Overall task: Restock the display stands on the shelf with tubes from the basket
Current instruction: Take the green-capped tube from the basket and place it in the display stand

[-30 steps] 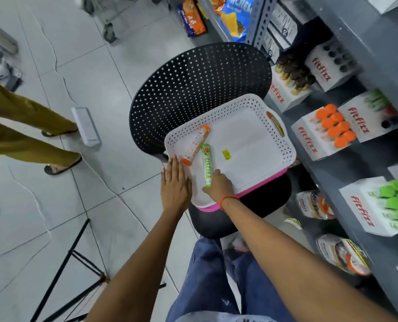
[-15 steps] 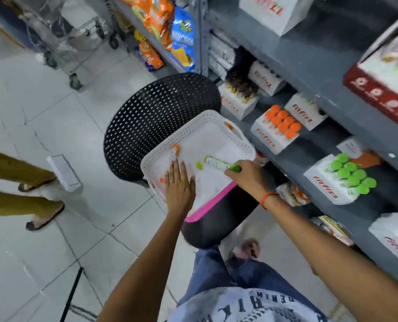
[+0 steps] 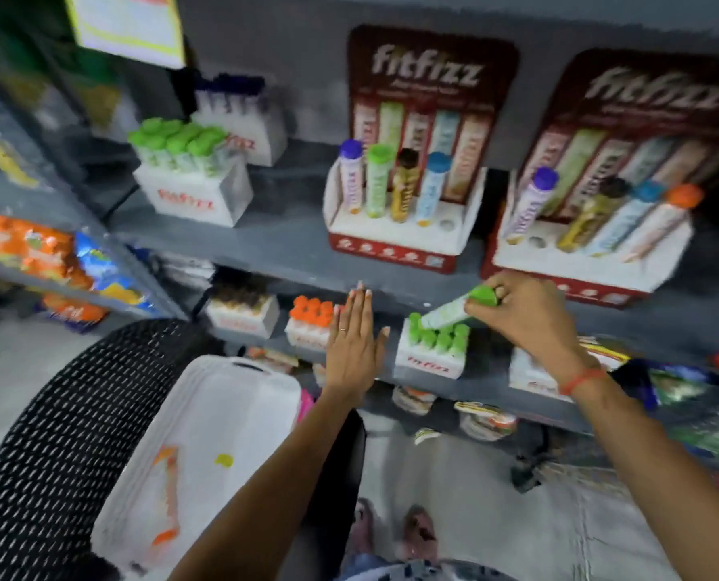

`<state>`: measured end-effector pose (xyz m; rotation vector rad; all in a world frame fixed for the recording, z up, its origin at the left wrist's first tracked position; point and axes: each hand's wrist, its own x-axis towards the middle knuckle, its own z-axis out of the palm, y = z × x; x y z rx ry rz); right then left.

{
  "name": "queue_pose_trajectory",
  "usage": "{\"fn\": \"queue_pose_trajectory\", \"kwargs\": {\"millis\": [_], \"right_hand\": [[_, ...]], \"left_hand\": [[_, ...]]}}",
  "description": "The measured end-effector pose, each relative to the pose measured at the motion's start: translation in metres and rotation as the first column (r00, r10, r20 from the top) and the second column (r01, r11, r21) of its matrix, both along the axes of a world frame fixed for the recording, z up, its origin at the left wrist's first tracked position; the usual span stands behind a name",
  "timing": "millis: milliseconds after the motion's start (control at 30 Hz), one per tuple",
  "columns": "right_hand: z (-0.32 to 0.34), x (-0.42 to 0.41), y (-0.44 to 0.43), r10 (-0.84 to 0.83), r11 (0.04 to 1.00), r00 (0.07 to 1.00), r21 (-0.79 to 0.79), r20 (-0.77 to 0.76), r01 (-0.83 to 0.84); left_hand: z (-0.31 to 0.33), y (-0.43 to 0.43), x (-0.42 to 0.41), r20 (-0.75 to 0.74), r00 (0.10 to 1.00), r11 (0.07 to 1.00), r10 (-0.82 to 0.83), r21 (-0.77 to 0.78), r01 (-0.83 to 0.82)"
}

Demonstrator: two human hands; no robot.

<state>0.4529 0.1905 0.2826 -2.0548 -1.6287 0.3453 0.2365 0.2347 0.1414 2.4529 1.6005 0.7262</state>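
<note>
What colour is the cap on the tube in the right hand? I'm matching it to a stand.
Green: the cap of the pale tube shows best in the head view.

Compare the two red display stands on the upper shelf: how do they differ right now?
The left stand holds purple, green, brown and blue tubes; its rightmost hole is empty. The right stand holds purple, brown, blue and orange tubes; its second hole is empty, with no green tube. Both carry the same fitfizz backboard.
</note>
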Motion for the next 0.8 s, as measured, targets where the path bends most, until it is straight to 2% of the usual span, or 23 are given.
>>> {"fn": "queue_pose_trajectory", "kwargs": {"millis": [167, 300, 367, 567, 700, 800], "right_hand": [[0.077, 0.06, -0.003, -0.153, 0.959, 0.98, 0.259, 0.129, 0.116], [0.119, 0.091, 0.006, -0.271, 0.929, 0.931, 0.321, 0.245, 0.186], [0.128, 0.098, 0.016, -0.314, 0.912, 0.916, 0.349, 0.251, 0.217], [0.116, 0.101, 0.05, -0.325, 0.926, 0.892, 0.298, 0.315, 0.232], [0.099, 0.101, 0.066, -0.258, 0.963, 0.884, 0.175, 0.39, 0.204], [0.095, 0.102, 0.075, -0.268, 0.963, 0.867, 0.126, 0.42, 0.237]], "left_hand": [[0.02, 0.027, 0.067, -0.073, 0.966, 0.966, -0.246, 0.056, 0.251], [0.02, 0.032, 0.099, -0.113, 0.94, 0.945, -0.323, 0.021, 0.327], [0.015, 0.031, 0.106, -0.14, 0.929, 0.938, -0.341, 0.004, 0.345], [0.009, 0.035, 0.105, -0.181, 0.922, 0.939, -0.341, -0.027, 0.342], [0.007, 0.037, 0.103, -0.231, 0.907, 0.936, -0.351, -0.064, 0.346], [0.006, 0.037, 0.102, -0.246, 0.899, 0.932, -0.361, -0.092, 0.349]]}}
